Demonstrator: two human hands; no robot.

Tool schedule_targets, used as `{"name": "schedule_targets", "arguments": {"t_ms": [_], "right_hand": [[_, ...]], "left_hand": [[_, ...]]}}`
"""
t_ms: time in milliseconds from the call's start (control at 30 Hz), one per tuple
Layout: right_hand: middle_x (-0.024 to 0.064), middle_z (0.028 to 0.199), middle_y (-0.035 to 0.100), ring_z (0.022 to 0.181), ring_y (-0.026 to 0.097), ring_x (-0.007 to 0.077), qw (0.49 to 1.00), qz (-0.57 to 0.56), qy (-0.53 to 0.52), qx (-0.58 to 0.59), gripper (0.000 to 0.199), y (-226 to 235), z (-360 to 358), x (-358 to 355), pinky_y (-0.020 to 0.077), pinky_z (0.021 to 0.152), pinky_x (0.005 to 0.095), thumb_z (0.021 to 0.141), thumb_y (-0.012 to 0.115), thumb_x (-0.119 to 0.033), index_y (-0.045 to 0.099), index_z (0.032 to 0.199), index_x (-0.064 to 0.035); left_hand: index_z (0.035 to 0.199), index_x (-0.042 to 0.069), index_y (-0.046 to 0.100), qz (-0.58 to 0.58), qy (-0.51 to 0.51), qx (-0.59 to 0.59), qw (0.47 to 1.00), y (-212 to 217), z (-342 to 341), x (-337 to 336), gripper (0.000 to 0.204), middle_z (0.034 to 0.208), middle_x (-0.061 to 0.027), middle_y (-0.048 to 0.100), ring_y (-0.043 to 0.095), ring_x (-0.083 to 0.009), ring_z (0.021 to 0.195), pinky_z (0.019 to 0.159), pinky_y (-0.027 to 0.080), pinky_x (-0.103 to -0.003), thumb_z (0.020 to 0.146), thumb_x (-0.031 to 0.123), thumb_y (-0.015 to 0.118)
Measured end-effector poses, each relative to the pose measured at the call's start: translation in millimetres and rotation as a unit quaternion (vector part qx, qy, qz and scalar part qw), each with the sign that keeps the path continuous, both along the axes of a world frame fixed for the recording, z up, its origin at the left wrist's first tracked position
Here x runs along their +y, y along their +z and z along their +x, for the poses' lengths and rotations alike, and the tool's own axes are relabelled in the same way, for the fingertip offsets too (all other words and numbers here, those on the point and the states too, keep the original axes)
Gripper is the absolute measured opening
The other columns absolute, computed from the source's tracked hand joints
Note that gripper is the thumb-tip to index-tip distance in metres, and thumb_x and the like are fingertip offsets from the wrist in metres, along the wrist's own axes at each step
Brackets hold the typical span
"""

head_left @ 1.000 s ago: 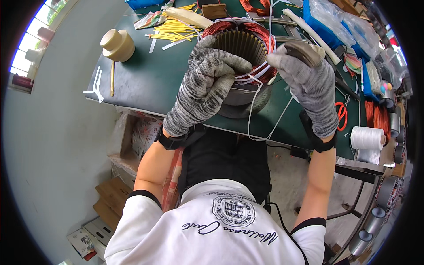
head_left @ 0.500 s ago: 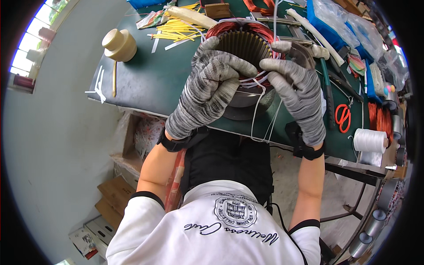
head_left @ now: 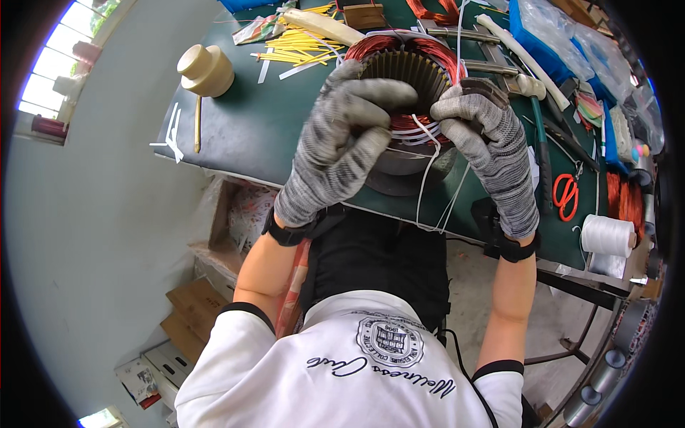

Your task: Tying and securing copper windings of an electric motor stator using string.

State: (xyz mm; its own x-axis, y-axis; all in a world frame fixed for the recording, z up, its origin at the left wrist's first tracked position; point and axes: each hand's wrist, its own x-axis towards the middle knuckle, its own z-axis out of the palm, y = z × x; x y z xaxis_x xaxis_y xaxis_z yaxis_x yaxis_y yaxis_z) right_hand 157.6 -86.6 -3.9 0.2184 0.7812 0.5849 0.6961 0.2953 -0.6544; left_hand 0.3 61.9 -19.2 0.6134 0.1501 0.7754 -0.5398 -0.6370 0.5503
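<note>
A motor stator (head_left: 399,167), a dark ring with a slotted inner wall, stands near the table's front edge. Red-brown copper windings (head_left: 374,44) bulge around its top, with white tubing or ties among them. My left hand (head_left: 335,135), in a grey knitted glove, is at the stator's left side; its fingers are spread, somewhat blurred, with nothing visible between them. My right hand (head_left: 489,139), gloved alike, is closed at the right rim on a white cord (head_left: 460,46) that runs upward from it. More loose white cord (head_left: 422,187) hangs down the stator's front.
On the left stands a cream mallet head (head_left: 207,70) with a thin handle. Yellow strips (head_left: 300,46) lie behind it. Toward the right are a green-handled tool (head_left: 540,143), orange-handled scissors (head_left: 566,196), a white thread spool (head_left: 606,235) and a blue bin (head_left: 535,36).
My left fingers have drawn away from the winding's near side and spread apart. My right hand stays at the right rim with the cord. The whole view has shifted slightly.
</note>
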Motion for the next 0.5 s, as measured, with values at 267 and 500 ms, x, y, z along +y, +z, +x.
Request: {"name": "schedule_targets", "arguments": {"t_ms": [267,500], "right_hand": [[0.0068,0.081,0.06,0.078,0.058,0.02,1.0,0.018,-0.001,0.02,0.013,3,-4,1,0.0463,0.073,0.0298,0.076,0.063,-0.005,0.063,0.089,-0.0045],[0.0083,0.083,0.061,0.081,0.06,0.0218,0.998,0.015,-0.043,0.034,0.013,-1,-8,-2,0.0469,0.074,0.0296,0.077,0.064,-0.009,0.063,0.089,-0.004]], "left_hand": [[0.111,0.0,0.049,0.199,0.293,-0.082,0.932,29,-22,-55,0.039,0.118,-0.013,0.051,0.046,-0.0248,0.113,0.099,0.032,-0.04,0.077,0.017,0.056],[0.106,-0.003,0.053,0.334,0.337,0.093,0.875,4,11,-32,0.047,0.105,-0.018,0.055,0.05,-0.0344,0.103,0.1,0.029,-0.051,0.07,0.026,0.062]]}}
